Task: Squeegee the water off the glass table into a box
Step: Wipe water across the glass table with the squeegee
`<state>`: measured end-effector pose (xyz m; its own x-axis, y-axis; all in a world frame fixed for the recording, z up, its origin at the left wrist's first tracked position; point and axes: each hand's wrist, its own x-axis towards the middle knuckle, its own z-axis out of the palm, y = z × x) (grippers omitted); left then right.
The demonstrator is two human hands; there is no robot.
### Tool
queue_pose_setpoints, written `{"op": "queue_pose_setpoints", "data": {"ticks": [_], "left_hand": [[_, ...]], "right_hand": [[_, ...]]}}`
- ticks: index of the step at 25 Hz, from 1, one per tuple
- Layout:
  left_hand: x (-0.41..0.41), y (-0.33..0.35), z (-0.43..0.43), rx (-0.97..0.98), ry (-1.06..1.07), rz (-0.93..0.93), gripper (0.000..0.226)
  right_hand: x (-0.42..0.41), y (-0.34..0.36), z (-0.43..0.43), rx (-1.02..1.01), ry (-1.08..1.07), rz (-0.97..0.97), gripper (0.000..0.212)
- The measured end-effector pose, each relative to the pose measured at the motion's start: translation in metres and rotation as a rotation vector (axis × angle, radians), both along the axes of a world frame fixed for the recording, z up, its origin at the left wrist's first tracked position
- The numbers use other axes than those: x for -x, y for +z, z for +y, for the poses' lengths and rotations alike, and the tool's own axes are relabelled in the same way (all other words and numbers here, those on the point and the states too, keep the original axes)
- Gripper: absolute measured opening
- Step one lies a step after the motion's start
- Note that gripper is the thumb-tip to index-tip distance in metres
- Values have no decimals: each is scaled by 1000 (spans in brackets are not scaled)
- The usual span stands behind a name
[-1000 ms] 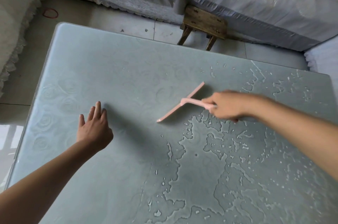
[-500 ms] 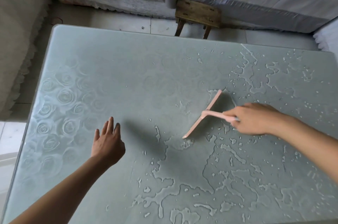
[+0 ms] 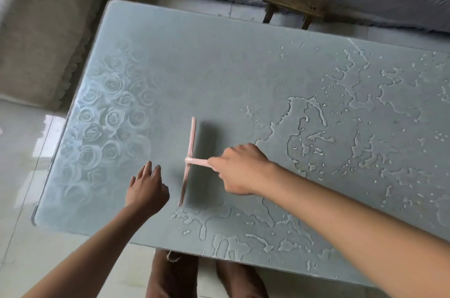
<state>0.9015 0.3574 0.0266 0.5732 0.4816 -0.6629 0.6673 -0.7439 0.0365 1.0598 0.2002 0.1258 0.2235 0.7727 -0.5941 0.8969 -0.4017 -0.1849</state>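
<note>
The left hand (image 3: 146,190) lay over the dry part of the worktop (image 3: 194,66), at 8 o'clock from the squeegee (image 3: 191,141). Its fingers (image 3: 148,169) were nearly straight and held nothing; contact with the glass could not be confirmed. The squeegee stood mid-worktop, its blade running 12 to 6 o'clock with the edge apparently on the glass. The right hand (image 3: 241,168) gripped the handle from 3 o'clock, fingers curled round it. Water (image 3: 304,127) lay in pools from 2 to 5 o'clock of the blade. No box was in view.

Handling, as judged: the squeegee appeared light, with a stiff frame and probably a pliant edge. The handle, close to the blade, was the correct holding point for even pressure. The wet glass was likely slippery, so a tilted blade could skid.
</note>
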Motion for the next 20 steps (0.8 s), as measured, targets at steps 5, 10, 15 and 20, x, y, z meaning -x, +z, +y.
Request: {"op": "queue_pose_setpoints", "data": {"ticks": [5, 10, 15, 20], "left_hand": [[31, -6, -12, -4, 61, 54, 57], [53, -15, -27, 18, 89, 52, 59], [76, -10, -29, 24, 105, 54, 60], [107, -1, -27, 8, 147, 63, 61]], "right_hand": [[10, -9, -18, 19, -76, 9, 35], [-31, 3, -83, 128, -161, -10, 33], [-43, 30, -118, 135, -164, -144, 32], [13, 39, -66, -45, -87, 8, 31]]}}
